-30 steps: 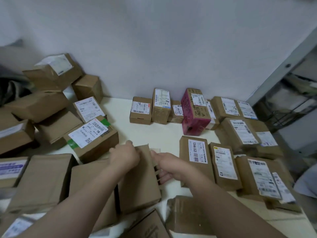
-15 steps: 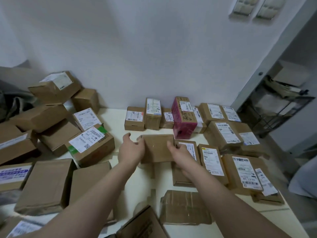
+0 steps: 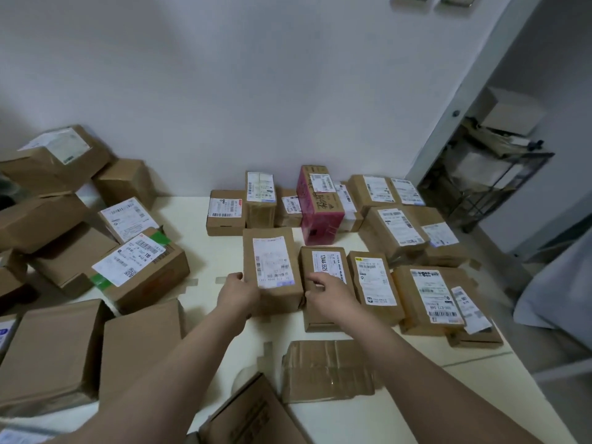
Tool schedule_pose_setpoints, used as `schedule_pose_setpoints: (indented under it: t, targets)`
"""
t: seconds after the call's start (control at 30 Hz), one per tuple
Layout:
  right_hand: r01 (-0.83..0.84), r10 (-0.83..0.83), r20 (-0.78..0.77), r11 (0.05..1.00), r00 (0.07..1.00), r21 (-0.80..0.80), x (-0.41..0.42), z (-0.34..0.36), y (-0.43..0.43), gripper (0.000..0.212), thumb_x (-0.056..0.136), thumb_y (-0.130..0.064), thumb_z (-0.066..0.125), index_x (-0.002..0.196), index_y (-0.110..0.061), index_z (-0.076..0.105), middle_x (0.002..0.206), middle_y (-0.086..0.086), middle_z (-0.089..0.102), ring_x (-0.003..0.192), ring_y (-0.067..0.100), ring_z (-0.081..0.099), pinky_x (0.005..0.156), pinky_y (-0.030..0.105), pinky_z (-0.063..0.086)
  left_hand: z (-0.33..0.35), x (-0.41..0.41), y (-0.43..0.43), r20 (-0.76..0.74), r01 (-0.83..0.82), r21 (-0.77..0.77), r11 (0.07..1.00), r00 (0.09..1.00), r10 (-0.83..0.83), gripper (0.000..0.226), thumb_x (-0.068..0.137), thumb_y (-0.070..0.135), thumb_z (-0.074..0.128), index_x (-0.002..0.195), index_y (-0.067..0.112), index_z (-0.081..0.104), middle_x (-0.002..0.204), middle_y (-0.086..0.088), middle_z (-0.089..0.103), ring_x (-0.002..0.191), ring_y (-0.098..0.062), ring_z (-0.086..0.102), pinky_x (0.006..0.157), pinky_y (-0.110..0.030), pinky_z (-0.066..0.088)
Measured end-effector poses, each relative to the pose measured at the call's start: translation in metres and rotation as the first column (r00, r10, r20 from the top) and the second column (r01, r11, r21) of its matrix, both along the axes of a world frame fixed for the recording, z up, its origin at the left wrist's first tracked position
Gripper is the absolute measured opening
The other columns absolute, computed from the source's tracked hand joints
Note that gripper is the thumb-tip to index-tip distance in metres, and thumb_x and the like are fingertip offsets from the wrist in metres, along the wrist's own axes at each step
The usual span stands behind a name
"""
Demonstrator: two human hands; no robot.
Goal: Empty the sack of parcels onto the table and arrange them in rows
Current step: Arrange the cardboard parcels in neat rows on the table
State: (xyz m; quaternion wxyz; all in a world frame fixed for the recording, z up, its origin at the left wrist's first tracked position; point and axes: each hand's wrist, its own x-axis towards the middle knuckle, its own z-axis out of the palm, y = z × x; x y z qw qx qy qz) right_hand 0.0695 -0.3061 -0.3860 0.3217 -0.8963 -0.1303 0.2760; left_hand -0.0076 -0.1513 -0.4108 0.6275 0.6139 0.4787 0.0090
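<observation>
A brown parcel (image 3: 272, 267) with a white label facing up lies on the white table (image 3: 198, 219), at the left end of the second row. My left hand (image 3: 238, 291) grips its near left corner. My right hand (image 3: 330, 291) rests at its right side, fingers loosely apart, partly over the neighbouring labelled parcel (image 3: 326, 267). Behind stands a back row of parcels along the wall, among them a pink box (image 3: 317, 203). The sack is out of sight.
A loose heap of brown boxes (image 3: 64, 219) fills the table's left side. Plain cardboard parcels (image 3: 137, 347) and a taped one (image 3: 326, 370) lie near me. The table's right edge drops off beside a black metal rack (image 3: 487, 174).
Both hands lifted a plain-sided parcel from the near table, turned it label up, and set it down at the left end of the second row. The view tilted up.
</observation>
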Motion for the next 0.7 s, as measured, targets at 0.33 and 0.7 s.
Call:
schedule_pose_setpoints:
  t: [0.33,0.7]
  targets:
    - [-0.182,0.190,0.129,0.980,0.973,-0.078,-0.029,-0.001,-0.047,0.064,0.077,-0.056,0.070,0.132,-0.034,0.048,0.135,-0.009,0.049,0.126,0.013,0.041,0.105,0.036,0.038,-0.003,-0.006,-0.037,-0.037,0.044,0.325,0.945,0.999,-0.034,0.062,0.089,0.022,0.053,0.147,0.019,0.030,0.142,-0.016,0.039,0.125,-0.037,0.044,0.102,-0.048,0.043]
    - [-0.299,0.300,-0.049,0.897,0.953,-0.325,-0.052,-0.001,-0.096,0.096,0.074,-0.052,0.070,0.148,-0.025,0.015,0.143,0.002,0.042,0.124,0.023,0.047,0.101,0.039,0.043,-0.003,-0.054,-0.069,-0.394,0.244,0.343,0.907,0.914,-0.097,0.063,0.087,0.023,0.052,0.146,0.020,0.029,0.141,-0.017,0.031,0.129,-0.036,0.035,0.106,-0.045,0.037]
